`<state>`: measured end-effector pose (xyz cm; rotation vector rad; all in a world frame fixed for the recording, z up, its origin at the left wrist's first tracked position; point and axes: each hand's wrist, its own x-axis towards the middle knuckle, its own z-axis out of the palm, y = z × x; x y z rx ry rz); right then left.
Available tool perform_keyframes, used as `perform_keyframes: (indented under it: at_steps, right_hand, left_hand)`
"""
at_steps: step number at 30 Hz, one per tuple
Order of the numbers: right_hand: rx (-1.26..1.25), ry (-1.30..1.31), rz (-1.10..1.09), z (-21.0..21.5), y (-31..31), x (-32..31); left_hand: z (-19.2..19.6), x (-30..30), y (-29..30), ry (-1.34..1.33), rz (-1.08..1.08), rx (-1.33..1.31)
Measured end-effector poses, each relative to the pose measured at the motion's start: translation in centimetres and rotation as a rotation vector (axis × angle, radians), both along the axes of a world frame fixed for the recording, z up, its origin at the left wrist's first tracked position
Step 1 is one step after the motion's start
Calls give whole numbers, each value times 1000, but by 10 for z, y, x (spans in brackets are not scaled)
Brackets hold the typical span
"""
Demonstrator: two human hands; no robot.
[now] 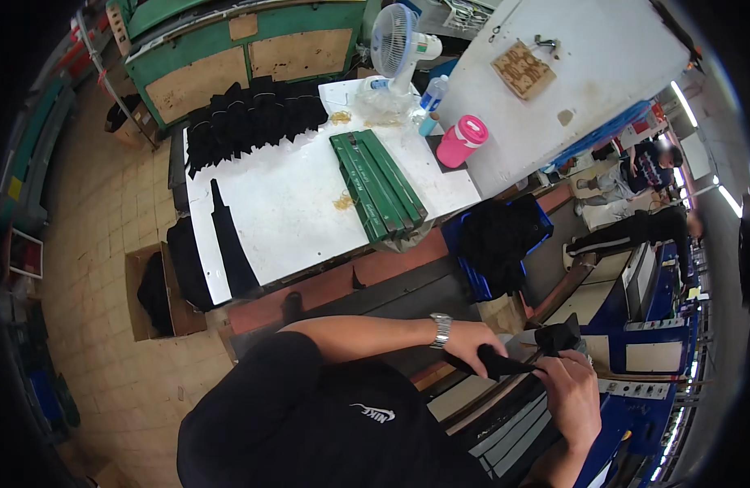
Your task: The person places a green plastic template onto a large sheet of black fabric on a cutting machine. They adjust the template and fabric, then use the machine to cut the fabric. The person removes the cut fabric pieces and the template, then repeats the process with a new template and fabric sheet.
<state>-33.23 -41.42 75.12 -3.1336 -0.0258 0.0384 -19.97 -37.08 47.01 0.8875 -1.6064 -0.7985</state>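
A small piece of black cloth [505,365] is stretched between my two hands at the right of the view. My left hand [472,345], with a metal watch on its wrist, grips the cloth's left part, which bunches up over the fingers. The fingertips of my right hand [573,397] pinch its other end. Below them, a machine bed carries grey strips [513,443] laid side by side. A dark machine part [558,333] stands just beyond my right hand.
On the white table [285,220] lie bunched black cloth pieces [257,118], a long black strip [228,236] and green metal bars [379,187]. A fan [395,45] and pink jug [463,141] stand behind. A blue crate [470,264] holds black cloth. Two people are at right.
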Motion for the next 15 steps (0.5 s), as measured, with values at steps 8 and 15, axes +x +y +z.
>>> perform_keyframes:
  at_steps: [8,15]
  right_hand:
    - [205,107,171,-40,74,158]
    - [316,163,459,-50,134,302]
  left_hand:
    - [-48,123,171,143,110,233]
    - [-109,201,295,142,451,378]
